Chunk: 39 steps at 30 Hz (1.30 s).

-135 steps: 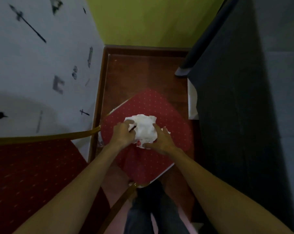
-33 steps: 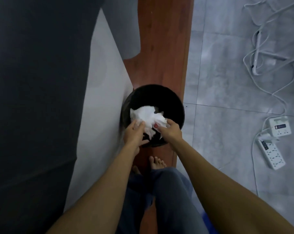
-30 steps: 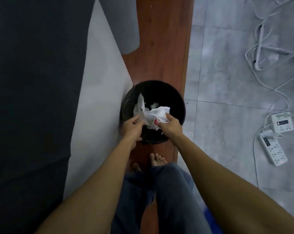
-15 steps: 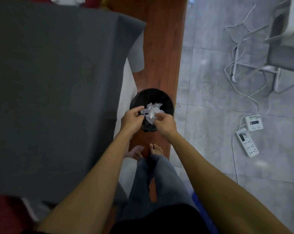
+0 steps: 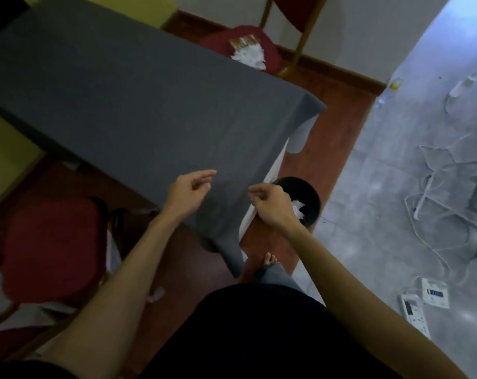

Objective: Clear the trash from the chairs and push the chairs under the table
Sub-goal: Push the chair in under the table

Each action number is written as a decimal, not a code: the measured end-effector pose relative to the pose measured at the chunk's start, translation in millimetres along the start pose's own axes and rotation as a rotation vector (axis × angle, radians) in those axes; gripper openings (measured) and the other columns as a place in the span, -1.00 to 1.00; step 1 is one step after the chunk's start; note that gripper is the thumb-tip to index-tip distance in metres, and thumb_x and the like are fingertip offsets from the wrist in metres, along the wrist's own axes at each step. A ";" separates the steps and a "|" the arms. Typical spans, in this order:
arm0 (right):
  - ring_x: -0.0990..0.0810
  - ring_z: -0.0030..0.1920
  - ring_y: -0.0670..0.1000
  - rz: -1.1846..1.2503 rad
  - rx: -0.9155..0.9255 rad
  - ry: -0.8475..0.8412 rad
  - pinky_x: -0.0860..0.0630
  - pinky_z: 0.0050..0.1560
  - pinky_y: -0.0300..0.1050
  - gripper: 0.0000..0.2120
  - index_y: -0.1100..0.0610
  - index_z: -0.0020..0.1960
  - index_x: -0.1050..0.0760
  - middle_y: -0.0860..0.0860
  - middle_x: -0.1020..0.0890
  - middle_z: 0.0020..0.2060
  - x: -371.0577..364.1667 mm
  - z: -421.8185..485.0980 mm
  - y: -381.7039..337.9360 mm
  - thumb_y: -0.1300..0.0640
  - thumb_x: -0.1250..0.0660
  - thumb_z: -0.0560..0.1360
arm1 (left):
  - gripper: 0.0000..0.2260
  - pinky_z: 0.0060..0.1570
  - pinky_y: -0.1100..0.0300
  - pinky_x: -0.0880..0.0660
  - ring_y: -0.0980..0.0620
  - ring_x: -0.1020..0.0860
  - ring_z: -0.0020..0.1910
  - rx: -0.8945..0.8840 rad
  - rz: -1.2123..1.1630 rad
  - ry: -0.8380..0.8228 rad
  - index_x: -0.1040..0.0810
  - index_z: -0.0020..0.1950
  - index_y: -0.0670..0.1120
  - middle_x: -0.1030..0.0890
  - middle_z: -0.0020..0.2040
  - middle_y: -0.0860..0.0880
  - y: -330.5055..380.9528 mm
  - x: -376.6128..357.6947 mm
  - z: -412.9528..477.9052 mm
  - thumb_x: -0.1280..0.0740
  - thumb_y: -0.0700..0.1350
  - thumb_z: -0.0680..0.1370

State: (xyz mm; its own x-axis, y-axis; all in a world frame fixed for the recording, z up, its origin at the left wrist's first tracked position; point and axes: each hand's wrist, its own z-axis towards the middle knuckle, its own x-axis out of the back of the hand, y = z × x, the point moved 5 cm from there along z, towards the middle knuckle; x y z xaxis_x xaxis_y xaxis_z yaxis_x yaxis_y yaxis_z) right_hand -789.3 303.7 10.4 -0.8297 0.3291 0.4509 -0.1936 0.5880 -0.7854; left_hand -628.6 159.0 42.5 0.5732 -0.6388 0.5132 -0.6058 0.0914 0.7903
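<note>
Both hands empty: left hand (image 5: 189, 191) fingers loosely spread, right hand (image 5: 270, 205) curled (half-hiding bin (image 5: 312, 194)).

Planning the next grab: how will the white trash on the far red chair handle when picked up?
The crumpled white trash probably lifts light and floppy, compressing under the fingers. It looks like loose pieces, so bits may shed onto the far chair.
</note>
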 end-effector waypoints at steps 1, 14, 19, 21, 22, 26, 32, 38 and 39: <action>-0.66 0.12 -0.01 -0.028 0.042 -0.024 -0.48 0.09 -0.29 -0.73 0.15 0.27 -0.61 0.04 -0.70 0.14 -12.7 -4.8 -16.3 0.19 -0.29 0.60 | -0.69 0.23 0.09 -0.55 0.07 -0.62 0.15 0.013 0.007 0.034 -0.62 0.29 -0.06 -0.68 0.20 -0.13 -13.1 22.2 -13.4 -0.32 -0.27 0.59; -0.62 0.16 0.03 -0.360 0.428 -0.502 -0.48 0.09 -0.20 -0.61 0.14 0.40 -0.48 0.05 -0.67 0.14 -274.6 -119.4 -165.2 0.17 -0.31 0.57 | -0.71 0.21 0.15 -0.49 -0.01 -0.58 0.27 0.246 0.176 0.349 -0.62 0.30 0.01 -0.66 0.25 -0.03 -190.5 238.0 -243.9 -0.31 -0.18 0.61; -0.61 0.20 0.06 -0.439 0.524 -0.637 -0.53 0.23 -0.06 -0.62 0.13 0.38 -0.49 0.08 -0.66 0.15 -356.2 -165.6 -190.4 0.15 -0.32 0.56 | -0.73 0.15 0.13 -0.53 -0.03 -0.62 0.20 0.373 0.164 0.483 -0.61 0.28 0.03 -0.67 0.21 -0.04 -245.9 294.7 -332.5 -0.31 -0.16 0.61; -0.60 0.22 0.05 -0.462 0.573 -0.688 -0.52 0.26 -0.06 -0.60 0.14 0.39 -0.49 0.07 -0.66 0.17 -384.9 -184.1 -201.9 0.14 -0.33 0.56 | -0.73 0.08 0.21 -0.47 0.01 -0.62 0.16 0.400 0.148 0.530 -0.61 0.29 0.01 -0.67 0.19 -0.04 -259.2 307.5 -358.7 -0.30 -0.17 0.62; -0.59 0.23 0.04 -0.478 0.592 -0.717 -0.51 0.27 -0.06 -0.59 0.15 0.40 -0.48 0.07 -0.65 0.19 -397.9 -193.0 -207.6 0.13 -0.34 0.56 | -0.73 0.07 0.25 -0.43 0.06 -0.60 0.15 0.414 0.144 0.557 -0.62 0.28 0.01 -0.67 0.18 -0.04 -264.7 312.5 -369.2 -0.30 -0.17 0.62; -0.57 0.26 0.08 -0.555 0.687 -0.844 -0.51 0.29 0.02 -0.57 0.14 0.41 -0.46 0.06 -0.63 0.22 -450.6 -221.1 -228.9 0.12 -0.34 0.56 | -0.73 0.15 0.29 -0.42 0.04 -0.59 0.23 0.454 0.136 0.649 -0.63 0.27 0.06 -0.68 0.21 -0.02 -283.0 331.2 -398.3 -0.32 -0.15 0.60; -0.58 0.26 0.11 -0.645 0.825 -0.981 -0.51 0.26 -0.01 -0.56 0.12 0.38 -0.49 0.08 -0.62 0.25 -521.2 -258.5 -259.6 0.04 -0.39 0.53 | -0.73 0.09 0.26 -0.46 0.00 -0.63 0.16 0.525 0.188 0.798 -0.62 0.28 -0.02 -0.66 0.23 -0.02 -300.8 364.2 -444.5 -0.29 -0.18 0.61; -0.59 0.24 0.09 -0.709 0.910 -1.113 -0.50 0.18 -0.13 -0.42 0.13 0.44 -0.44 0.06 -0.59 0.27 -573.3 -300.8 -264.4 -0.08 -0.42 0.49 | -0.69 0.31 0.11 -0.39 -0.14 -0.56 0.30 0.537 0.331 0.913 -0.66 0.21 -0.16 -0.64 0.26 -0.17 -334.0 385.1 -487.7 -0.33 -0.35 0.51; -0.61 0.19 0.09 -0.721 0.919 -1.123 -0.53 0.15 -0.11 -0.46 0.13 0.39 -0.46 0.06 -0.61 0.22 -579.7 -307.9 -263.6 -0.07 -0.42 0.49 | -0.69 0.38 0.05 -0.33 -0.16 -0.49 0.37 0.537 0.373 0.896 -0.65 0.22 -0.16 -0.60 0.31 -0.18 -342.7 386.4 -489.0 -0.35 -0.34 0.50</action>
State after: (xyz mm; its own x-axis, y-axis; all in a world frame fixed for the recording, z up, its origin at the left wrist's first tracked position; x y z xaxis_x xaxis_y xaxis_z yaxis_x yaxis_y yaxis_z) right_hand -96.2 185.5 86.7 -0.2970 -0.7246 0.6219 -0.5806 -0.3800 -0.7201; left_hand 70.4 254.4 133.6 0.3648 0.1633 0.9167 -0.8597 -0.3189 0.3989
